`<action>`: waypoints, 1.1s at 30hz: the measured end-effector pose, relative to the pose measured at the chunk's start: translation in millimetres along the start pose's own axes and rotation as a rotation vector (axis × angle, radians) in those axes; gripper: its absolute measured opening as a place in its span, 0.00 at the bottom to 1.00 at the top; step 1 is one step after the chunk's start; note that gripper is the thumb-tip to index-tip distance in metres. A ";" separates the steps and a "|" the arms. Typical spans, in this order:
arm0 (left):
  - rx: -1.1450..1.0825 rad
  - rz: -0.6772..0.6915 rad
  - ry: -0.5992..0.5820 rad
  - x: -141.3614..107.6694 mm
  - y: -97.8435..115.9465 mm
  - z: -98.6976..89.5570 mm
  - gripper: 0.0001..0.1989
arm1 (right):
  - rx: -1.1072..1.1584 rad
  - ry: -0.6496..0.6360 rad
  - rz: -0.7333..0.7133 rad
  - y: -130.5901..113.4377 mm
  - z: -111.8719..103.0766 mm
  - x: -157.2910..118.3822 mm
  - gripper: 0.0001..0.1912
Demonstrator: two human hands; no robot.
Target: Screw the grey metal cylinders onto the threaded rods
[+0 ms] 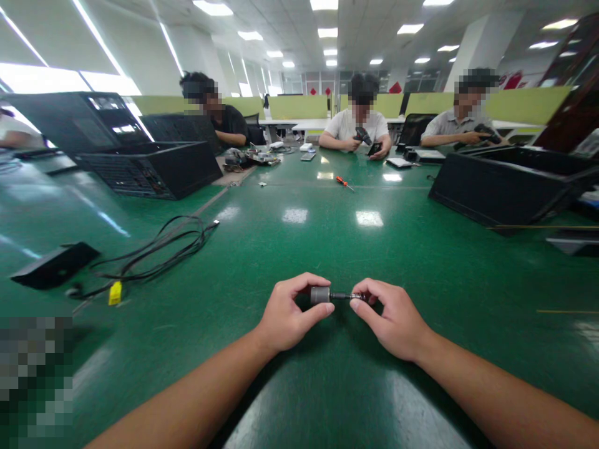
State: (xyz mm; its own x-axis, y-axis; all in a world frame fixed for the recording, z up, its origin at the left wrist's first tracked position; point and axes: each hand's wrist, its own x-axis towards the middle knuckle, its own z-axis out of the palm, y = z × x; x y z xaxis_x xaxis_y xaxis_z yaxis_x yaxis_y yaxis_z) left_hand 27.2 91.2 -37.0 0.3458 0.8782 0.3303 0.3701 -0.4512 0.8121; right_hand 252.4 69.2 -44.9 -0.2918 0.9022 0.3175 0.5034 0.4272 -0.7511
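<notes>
Between my two hands, low over the green table point(299, 243), lies a small part with a grey cylinder point(321, 295) at its left end and a thin dark shaft point(340, 297) running right. My left hand point(294, 312) pinches the cylinder between thumb and fingers. On the other side my right hand point(390, 315) grips the far end of the shaft with thumb and fingertips, which partly cover that end. The part is held level, and the hands do not touch each other.
Coiled black cable point(163, 249) with a yellow tag point(115, 293) and a black box point(56, 265) lie left. Large black cases point(154, 168) point(510, 187) stand at both sides. An orange screwdriver point(343, 182) lies ahead. Several people sit beyond; two hold power drills.
</notes>
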 end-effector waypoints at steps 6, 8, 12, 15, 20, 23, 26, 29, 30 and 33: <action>-0.015 -0.002 0.011 0.5 0.6 -0.4 0.14 | -0.012 0.013 0.004 0.4 -0.5 1.1 0.05; -0.030 -0.005 0.012 0.5 0.3 -0.5 0.14 | -0.008 0.013 0.001 0.4 -0.6 1.1 0.05; -0.063 -0.010 0.012 0.1 -0.8 -0.7 0.14 | 0.005 0.014 -0.006 0.6 -0.8 0.3 0.05; -0.080 -0.017 0.014 0.0 -1.3 -0.9 0.14 | 0.008 0.017 -0.010 1.2 -0.8 0.1 0.05; -0.106 -0.026 0.012 0.3 -1.9 -1.0 0.14 | 0.008 0.016 -0.013 2.3 0.0 1.7 0.05; -0.100 -0.032 0.013 0.3 -2.9 -1.1 0.14 | 0.009 0.016 -0.011 1.8 0.1 2.4 0.04; -0.100 -0.036 0.013 0.2 -3.7 -0.9 0.15 | 0.011 0.016 -0.005 1.2 0.0 2.0 0.04; -0.110 -0.038 0.014 0.2 -3.3 -0.5 0.15 | 0.009 0.013 0.001 1.3 0.1 1.4 0.05; -0.114 -0.039 0.016 0.3 -3.0 -0.4 0.15 | 0.009 0.013 0.001 1.5 0.1 1.2 0.05; -0.118 -0.046 0.024 0.6 -1.7 -0.4 0.15 | 0.016 0.019 0.004 2.0 -0.2 1.3 0.05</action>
State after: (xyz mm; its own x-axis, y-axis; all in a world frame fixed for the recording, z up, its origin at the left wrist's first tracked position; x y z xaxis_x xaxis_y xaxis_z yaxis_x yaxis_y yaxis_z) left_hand 26.4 92.5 -38.0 0.3098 0.9017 0.3017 0.2801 -0.3898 0.8773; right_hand 253.2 71.2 -45.8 -0.2744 0.9049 0.3254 0.4915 0.4228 -0.7614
